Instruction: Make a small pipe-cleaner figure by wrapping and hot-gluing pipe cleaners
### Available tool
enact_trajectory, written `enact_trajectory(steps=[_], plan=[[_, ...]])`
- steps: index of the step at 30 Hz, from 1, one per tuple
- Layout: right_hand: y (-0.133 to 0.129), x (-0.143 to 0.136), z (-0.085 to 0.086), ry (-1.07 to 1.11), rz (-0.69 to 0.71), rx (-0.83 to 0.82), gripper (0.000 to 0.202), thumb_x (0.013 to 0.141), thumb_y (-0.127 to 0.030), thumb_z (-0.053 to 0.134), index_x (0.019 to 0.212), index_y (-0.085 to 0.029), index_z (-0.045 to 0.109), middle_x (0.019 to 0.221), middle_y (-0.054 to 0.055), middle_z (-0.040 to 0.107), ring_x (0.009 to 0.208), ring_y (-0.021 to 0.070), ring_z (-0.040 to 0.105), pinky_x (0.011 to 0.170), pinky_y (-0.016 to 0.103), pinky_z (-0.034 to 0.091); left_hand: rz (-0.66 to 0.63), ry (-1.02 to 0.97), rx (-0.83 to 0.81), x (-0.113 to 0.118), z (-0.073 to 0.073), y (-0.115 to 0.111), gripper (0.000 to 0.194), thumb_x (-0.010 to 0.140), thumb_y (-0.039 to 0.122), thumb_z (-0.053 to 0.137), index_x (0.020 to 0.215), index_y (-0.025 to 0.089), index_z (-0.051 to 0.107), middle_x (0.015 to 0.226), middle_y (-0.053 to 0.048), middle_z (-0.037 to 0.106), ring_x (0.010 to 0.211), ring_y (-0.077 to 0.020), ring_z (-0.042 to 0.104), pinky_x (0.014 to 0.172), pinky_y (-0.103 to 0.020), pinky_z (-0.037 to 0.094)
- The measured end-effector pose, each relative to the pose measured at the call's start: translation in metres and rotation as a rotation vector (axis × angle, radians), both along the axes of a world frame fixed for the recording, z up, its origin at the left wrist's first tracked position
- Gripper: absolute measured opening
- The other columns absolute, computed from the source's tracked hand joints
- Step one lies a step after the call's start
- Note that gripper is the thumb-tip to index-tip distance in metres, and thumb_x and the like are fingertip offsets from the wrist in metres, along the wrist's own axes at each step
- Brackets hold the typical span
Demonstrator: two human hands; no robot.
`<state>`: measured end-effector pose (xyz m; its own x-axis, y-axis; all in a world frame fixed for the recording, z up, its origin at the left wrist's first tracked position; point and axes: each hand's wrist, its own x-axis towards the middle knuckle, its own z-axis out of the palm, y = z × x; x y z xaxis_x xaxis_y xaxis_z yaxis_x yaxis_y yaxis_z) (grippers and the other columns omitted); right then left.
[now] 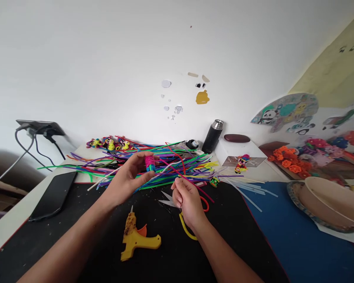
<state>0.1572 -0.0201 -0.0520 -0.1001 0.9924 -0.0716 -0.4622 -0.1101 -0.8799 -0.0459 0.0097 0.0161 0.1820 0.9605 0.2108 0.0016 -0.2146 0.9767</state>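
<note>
My left hand (128,177) holds a small pink and blue wound piece (150,162) between thumb and fingers. To its right, my right hand (188,198) is closed in a pinch; a thin pink strand (168,162) runs between the wound piece and the area by these fingertips, and what they grip is too small to make out. Scissors (183,226) with red and yellow handles lie partly hidden under my right hand. A yellow glue gun (140,239) rests on the black mat (103,243) between my forearms.
Many coloured pipe cleaners (162,182) spread behind my hands. A phone (53,195) lies left. Small figures (108,144) sit at the back left. A black thermos (212,136) leans beside a white box (243,151). A bowl (336,198) stands right.
</note>
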Motion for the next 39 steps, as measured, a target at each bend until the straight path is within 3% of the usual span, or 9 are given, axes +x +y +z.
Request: enact_trajectory(steps=[7,11,15,18,21,29,34,39], plan=[[-0.004,-0.009,-0.005,-0.34,0.227,0.054,0.046,0.092,-0.064,0.072,0.086,-0.018,0.07,0.051,-0.01,0.041,0.042,0.0095,0.035,0.045,0.025,0.026,0.086,-0.154,-0.026,-0.016,0.012,0.001,0.049,0.084,0.045,0.09,0.124,0.027,0.068,0.124,-0.009,0.076,0.119,-0.0315,0.071,0.094,-0.039,0.058],[0.014,0.006,0.002,-0.619,0.181,0.154,0.034,0.096,-0.052,0.068,0.089,-0.018,0.073,0.061,-0.007,0.047,0.049,0.0111,0.039,0.05,0.025,0.029,0.175,-0.316,-0.041,-0.027,0.018,0.005,0.049,0.079,0.047,0.092,0.118,0.027,0.071,0.118,-0.006,0.078,0.109,-0.0307,0.076,0.099,-0.044,0.06],[0.038,0.017,0.017,-0.903,0.106,0.24,0.025,0.1,-0.039,0.061,0.087,-0.019,0.07,0.066,-0.004,0.055,0.057,0.014,0.048,0.055,0.025,0.035,0.216,-0.42,-0.036,-0.034,0.024,0.008,0.044,0.078,0.045,0.092,0.112,0.026,0.073,0.118,-0.006,0.078,0.108,-0.0325,0.077,0.093,-0.045,0.064],[0.052,0.016,0.031,-1.375,0.127,0.329,0.026,0.107,-0.034,0.053,0.098,-0.02,0.073,0.077,0.0,0.07,0.069,0.0173,0.064,0.064,0.025,0.044,0.221,-0.443,-0.04,-0.039,0.027,0.009,0.042,0.08,0.045,0.09,0.113,0.025,0.072,0.119,-0.006,0.078,0.106,-0.0313,0.077,0.092,-0.045,0.065],[0.063,0.01,0.044,-1.57,0.137,0.333,0.02,0.106,-0.031,0.06,0.107,-0.022,0.078,0.087,0.003,0.079,0.081,0.0216,0.072,0.071,0.028,0.046,0.236,-0.454,-0.045,-0.042,0.029,0.008,0.042,0.08,0.044,0.089,0.113,0.025,0.071,0.116,-0.006,0.077,0.099,-0.0292,0.077,0.092,-0.045,0.064],[0.09,-0.001,0.059,-1.928,0.188,0.285,0.025,0.106,-0.036,0.063,0.118,-0.02,0.077,0.111,0.015,0.083,0.107,0.0316,0.077,0.089,0.038,0.05,0.245,-0.452,-0.018,-0.047,0.04,0.001,0.045,0.079,0.047,0.089,0.112,0.025,0.069,0.116,-0.005,0.075,0.092,-0.0271,0.075,0.088,-0.044,0.061],[0.097,-0.004,0.053,-2.048,0.268,0.249,0.026,0.103,-0.035,0.066,0.117,-0.017,0.077,0.111,0.018,0.082,0.108,0.0334,0.077,0.088,0.038,0.052,0.219,-0.438,-0.015,-0.047,0.039,-0.003,0.048,0.08,0.05,0.09,0.117,0.027,0.07,0.108,-0.003,0.074,0.091,-0.0269,0.076,0.085,-0.04,0.06],[0.096,-0.004,0.047,-2.094,0.311,0.247,0.024,0.104,-0.027,0.061,0.118,-0.015,0.077,0.112,0.019,0.082,0.108,0.0327,0.078,0.088,0.037,0.053,0.162,-0.41,-0.009,-0.049,0.036,-0.004,0.048,0.084,0.049,0.089,0.122,0.028,0.069,0.108,-0.004,0.076,0.096,-0.0282,0.077,0.091,-0.043,0.061]])
